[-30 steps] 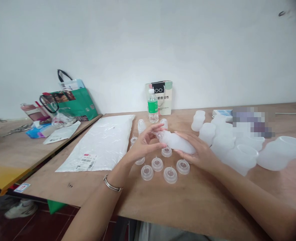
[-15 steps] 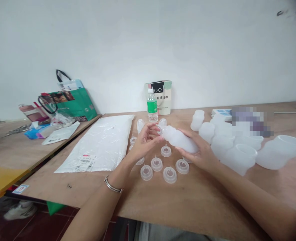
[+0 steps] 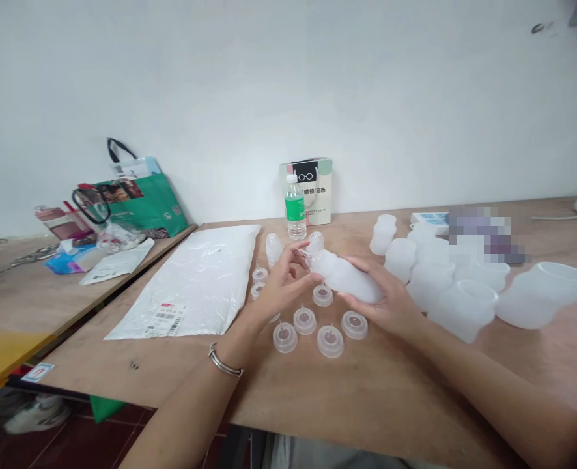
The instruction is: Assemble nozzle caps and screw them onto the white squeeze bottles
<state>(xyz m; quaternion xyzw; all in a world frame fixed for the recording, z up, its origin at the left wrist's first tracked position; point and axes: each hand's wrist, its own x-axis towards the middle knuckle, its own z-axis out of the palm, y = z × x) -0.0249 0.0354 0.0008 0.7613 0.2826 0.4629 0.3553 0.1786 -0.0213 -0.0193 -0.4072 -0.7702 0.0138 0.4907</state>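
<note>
My right hand is wrapped round a frosted white plastic bottle, tilted on its side with its narrower end toward the left. At that end sits a clear lid, and my left hand has its fingers closed on it; part of the lid is hidden by them. Below the hands, several clear round lids with thin tips stand on the table, among them a front lid and a left lid. Two clear domed pieces, a left dome and a right dome, stand behind the hands.
Several frosted bottles are grouped on the right of the wooden table. A white plastic mailer lies left. A water bottle and a paper bag stand by the wall. The left table holds a green bag.
The frosted bottle and both hands have shifted very slightly. My hands keep their hold on the bottle and the clear lid; the view has moved a little.
</note>
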